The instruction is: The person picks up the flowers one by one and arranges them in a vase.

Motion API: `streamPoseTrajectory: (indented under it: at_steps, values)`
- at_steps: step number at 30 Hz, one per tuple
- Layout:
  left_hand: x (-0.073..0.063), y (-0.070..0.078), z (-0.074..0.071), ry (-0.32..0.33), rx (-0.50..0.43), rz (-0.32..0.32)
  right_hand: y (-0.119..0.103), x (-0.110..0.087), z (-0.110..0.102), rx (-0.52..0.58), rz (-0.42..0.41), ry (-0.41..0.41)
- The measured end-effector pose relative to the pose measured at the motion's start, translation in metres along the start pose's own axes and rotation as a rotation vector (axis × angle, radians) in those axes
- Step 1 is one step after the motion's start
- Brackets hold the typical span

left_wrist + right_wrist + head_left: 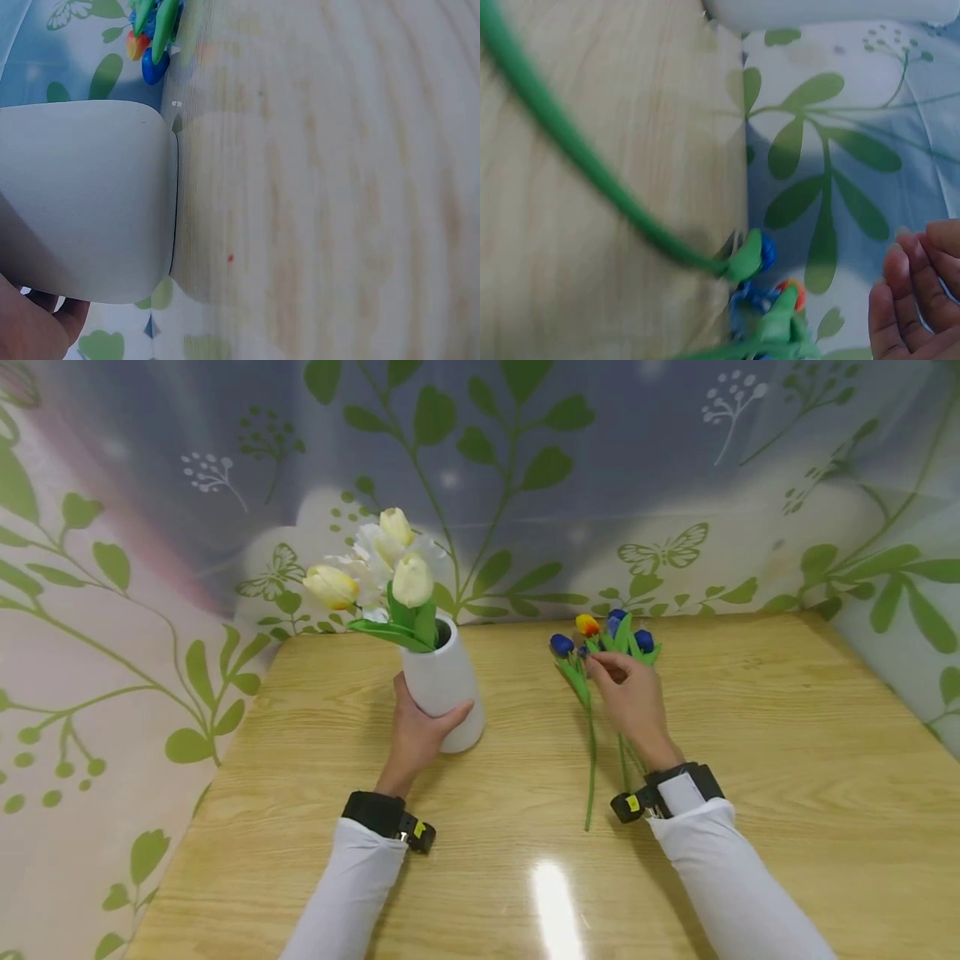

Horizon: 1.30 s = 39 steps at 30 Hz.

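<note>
A white vase, slightly tilted, holds cream-yellow tulips, a pale ruffled flower and green leaves. My left hand grips the vase from its left side, thumb across the front. In the left wrist view the vase's smooth wall fills the left side, with part of that hand below it. My right hand hovers over artificial flowers, its fingers loosely bent and nothing visible between them in the right wrist view. Beneath and beside it lie blue tulips and a red-yellow tulip with long green stems.
The wooden tabletop meets a leaf-patterned cloth backdrop at the rear. Similar patterned cloth hangs along the left side. A long stem reaches toward the front of the table.
</note>
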<state>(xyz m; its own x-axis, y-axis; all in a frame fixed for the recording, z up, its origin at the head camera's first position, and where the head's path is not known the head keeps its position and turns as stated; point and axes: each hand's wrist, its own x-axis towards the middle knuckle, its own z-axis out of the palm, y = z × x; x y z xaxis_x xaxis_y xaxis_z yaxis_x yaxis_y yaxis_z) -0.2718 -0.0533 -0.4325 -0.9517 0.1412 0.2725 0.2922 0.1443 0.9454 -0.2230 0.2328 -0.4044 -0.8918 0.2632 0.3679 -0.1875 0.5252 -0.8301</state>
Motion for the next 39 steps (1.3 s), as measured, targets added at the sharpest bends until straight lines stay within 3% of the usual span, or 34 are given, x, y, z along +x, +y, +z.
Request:
streamPoseTrajectory:
  at_steps: [3,9,17,24,31,39]
  values:
    - [0.003,-0.01,0.0,0.007,0.0,0.018,0.009,-0.002,-0.006,-0.042,0.02,0.012]
    - [0.003,-0.011,0.001,0.007,-0.005,0.027,0.022,-0.007,-0.019,-0.124,0.084,-0.005]
    - [0.003,-0.012,0.0,0.021,-0.01,0.043,0.032,-0.014,-0.031,-0.28,0.255,-0.152]
    - [0.003,-0.012,0.002,0.015,-0.004,0.033,0.04,-0.016,-0.036,-0.199,0.362,-0.279]
    - [0.003,-0.011,0.002,0.023,0.008,0.036,0.043,-0.017,-0.035,-0.101,0.369,-0.242]
    - [0.003,-0.011,0.002,0.024,0.001,0.036,0.037,-0.02,-0.036,-0.091,0.306,-0.157]
